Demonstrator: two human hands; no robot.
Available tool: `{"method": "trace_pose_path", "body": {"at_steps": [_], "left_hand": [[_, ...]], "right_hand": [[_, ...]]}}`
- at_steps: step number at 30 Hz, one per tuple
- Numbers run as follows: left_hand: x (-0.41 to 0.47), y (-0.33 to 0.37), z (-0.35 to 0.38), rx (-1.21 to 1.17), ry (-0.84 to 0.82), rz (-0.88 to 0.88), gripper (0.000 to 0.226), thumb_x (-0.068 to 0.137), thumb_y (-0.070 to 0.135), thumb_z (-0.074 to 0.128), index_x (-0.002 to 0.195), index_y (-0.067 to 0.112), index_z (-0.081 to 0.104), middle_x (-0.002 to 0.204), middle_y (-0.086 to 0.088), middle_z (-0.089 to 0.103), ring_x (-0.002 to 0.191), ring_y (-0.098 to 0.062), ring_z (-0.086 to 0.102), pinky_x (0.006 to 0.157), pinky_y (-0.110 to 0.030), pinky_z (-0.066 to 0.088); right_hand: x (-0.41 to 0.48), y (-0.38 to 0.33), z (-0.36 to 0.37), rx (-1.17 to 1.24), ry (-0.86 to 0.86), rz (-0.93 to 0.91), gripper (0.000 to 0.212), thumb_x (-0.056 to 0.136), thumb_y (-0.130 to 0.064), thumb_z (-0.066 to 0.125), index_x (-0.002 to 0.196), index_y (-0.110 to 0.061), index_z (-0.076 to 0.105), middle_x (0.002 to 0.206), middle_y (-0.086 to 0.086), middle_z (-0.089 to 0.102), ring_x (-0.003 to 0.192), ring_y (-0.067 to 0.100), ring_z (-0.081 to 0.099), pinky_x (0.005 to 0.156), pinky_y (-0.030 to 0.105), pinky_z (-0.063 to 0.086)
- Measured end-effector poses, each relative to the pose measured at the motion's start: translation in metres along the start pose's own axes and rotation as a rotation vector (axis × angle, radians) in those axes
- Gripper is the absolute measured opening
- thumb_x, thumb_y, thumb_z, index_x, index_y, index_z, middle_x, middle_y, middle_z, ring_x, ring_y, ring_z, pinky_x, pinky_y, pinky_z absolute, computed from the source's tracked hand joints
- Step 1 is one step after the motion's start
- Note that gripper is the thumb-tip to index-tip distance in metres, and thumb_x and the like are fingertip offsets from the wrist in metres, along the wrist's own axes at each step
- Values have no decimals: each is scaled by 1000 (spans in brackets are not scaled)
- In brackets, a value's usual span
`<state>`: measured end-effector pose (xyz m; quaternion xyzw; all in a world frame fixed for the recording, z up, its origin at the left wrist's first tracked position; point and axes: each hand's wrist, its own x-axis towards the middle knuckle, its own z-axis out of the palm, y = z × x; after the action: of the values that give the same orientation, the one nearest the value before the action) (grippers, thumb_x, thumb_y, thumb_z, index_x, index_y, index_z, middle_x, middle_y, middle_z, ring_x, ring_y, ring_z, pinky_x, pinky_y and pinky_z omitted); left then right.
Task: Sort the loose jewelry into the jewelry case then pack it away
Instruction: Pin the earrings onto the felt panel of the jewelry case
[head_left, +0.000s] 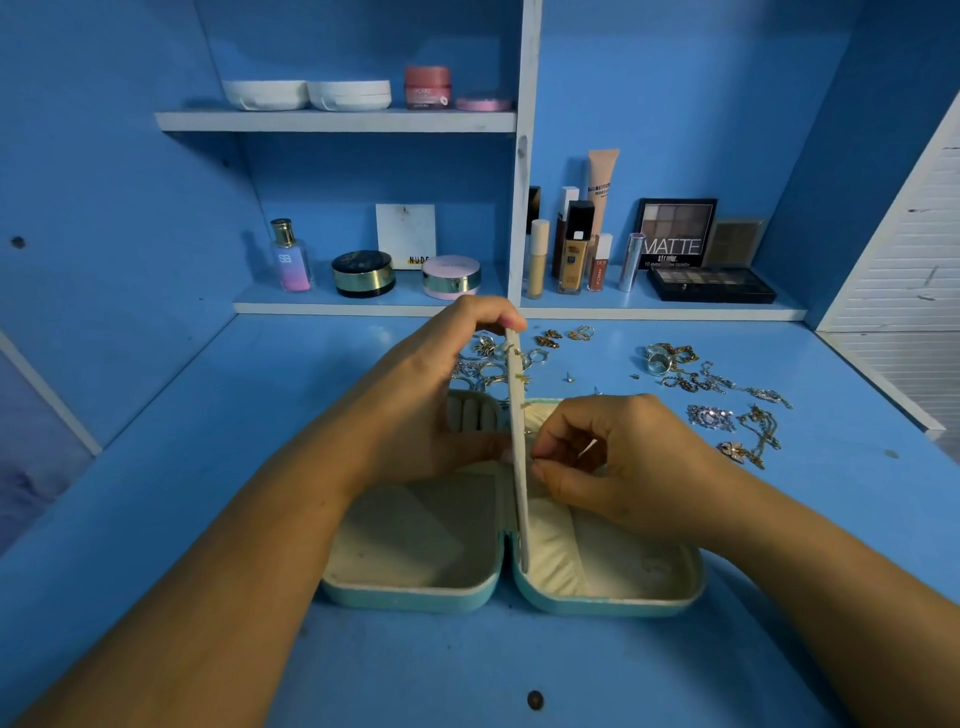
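Teal case (415, 597) lies open flat on the blue desk (208, 519), its hinge running near to far. Its cream panel (519, 499) stands upright along that hinge, seen edge-on, so both faces are hidden. Left hand (436, 395) grips the panel, with fingers curled over the far top and thumb lower down. Right hand (613, 457) pinches a small piece (531, 456) against the panel's right face — too tiny to identify. Beyond, rings (485, 364) lie partly hidden behind the panel; chains (727, 395) tangle to the right. Blue shelves (337, 120) at the back hold cosmetics (675, 231).
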<state>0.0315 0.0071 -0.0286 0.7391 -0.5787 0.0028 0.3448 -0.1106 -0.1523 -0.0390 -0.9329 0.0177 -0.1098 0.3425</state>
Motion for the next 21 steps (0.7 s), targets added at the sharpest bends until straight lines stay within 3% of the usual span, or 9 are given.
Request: {"method": "trace_pose_path", "body": {"at_steps": [14, 21], "left_hand": [[0, 0, -1, 11, 11, 4, 78, 60, 57, 68, 126, 49, 27, 133, 21, 43, 128, 7, 40, 104, -8, 29], [0, 2, 0, 15, 10, 0, 79, 59, 57, 69, 126, 48, 28, 132, 21, 42, 128, 3, 42, 103, -13, 34]], "right_hand": [[-3, -2, 3, 53, 29, 101, 12, 79, -28, 75, 73, -33, 65, 71, -15, 66, 70, -3, 60, 61, 10, 46], [-3, -5, 0, -20, -6, 84, 11, 83, -31, 70, 76, -37, 64, 75, -18, 66, 76, -4, 60, 66, 11, 49]]}}
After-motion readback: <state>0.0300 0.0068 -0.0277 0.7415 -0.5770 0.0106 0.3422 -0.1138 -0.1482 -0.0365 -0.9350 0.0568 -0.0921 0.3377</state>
